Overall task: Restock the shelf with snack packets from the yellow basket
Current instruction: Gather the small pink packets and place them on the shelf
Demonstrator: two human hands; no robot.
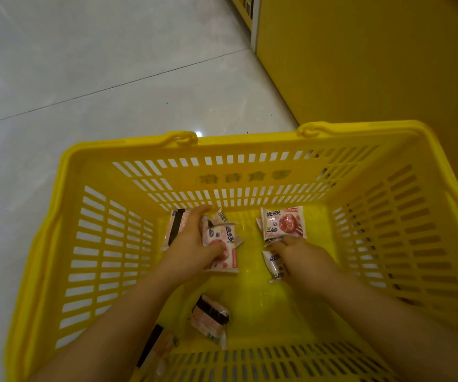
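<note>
Your left hand (192, 239) is gripping a pink-and-white snack packet (223, 245) near the far wall of the yellow slotted plastic basket (222, 177), your right hand (298, 250) is clutching a second packet (276, 267) on its floor.

packets (283, 222) in basket (250, 146), shelf unit (360, 56) right

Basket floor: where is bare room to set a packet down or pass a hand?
Bare floor shows in the strip between the left hand and right hand, and in the near-right corner of the basket. Crowded: packets cluster by the far wall around both hands, two more near-left.
</note>
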